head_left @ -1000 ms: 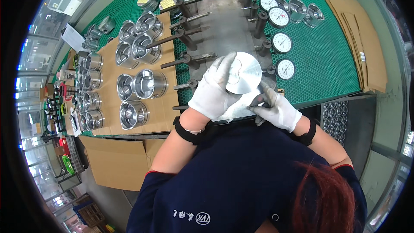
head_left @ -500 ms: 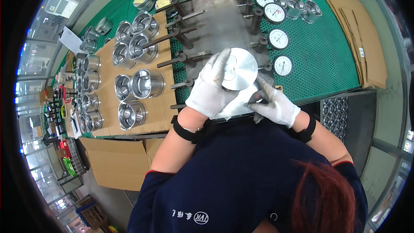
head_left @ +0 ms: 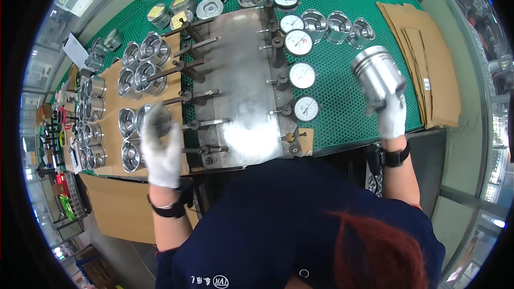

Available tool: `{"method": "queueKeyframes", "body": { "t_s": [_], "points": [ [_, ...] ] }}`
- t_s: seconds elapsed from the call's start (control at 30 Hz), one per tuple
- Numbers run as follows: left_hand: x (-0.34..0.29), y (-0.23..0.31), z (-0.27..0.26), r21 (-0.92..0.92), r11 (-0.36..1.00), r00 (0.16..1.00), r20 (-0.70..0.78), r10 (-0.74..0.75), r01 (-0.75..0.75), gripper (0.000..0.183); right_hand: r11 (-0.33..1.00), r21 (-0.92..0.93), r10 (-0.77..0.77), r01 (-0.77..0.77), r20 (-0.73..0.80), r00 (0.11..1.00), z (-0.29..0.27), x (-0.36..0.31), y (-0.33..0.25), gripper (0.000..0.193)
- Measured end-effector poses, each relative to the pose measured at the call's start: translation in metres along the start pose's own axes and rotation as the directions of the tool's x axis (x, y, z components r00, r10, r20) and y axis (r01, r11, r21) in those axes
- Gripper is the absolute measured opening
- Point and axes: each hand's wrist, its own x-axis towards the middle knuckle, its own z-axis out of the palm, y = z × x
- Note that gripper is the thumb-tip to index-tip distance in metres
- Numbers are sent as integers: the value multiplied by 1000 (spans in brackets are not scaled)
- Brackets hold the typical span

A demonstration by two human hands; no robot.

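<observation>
A silver piston (head_left: pixel 379 75) is raised over the right part of the green mat, its crown tilted up and away. My white-gloved right hand (head_left: pixel 392 116) is closed round its lower end. Over the cardboard at the left, my gloved left hand (head_left: pixel 162 150) reaches to a standing piston (head_left: pixel 143 118) and partly covers it. That hand is blurred, its thumb apart from the fingers; whether it touches the piston is hard to see. Between my hands lies a bare metal plate (head_left: pixel 241 96), with clamp-like posts along its left side and dial gauges (head_left: pixel 303 76) along its right.
Several pistons (head_left: pixel 132 155) stand on the cardboard sheet (head_left: pixel 176 126) at the left. More pistons (head_left: pixel 339 27) stand on the green mat (head_left: pixel 342 101) behind the gauges. Stacked cardboard (head_left: pixel 423 69) lies at the far right, near the mat's edge.
The piston has been lifted off the metal plate and carried right in my right hand. My left hand has let go of it and moved left to the standing pistons. The view has shifted.
</observation>
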Motion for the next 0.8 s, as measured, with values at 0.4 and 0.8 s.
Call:
{"method": "queueKeyframes", "body": {
  "t_s": [0.4,0.8],
  "points": [
    [-19,-124,-76,744,479,876,-312,-367,466,70,747,298,653,-594,-168,738,-123,314,153,18],
    [-80,-131,-130,317,565,646,-307,-699,762,45,928,-119,360,-352,59,931,-93,182,71,47]
  ]
}}
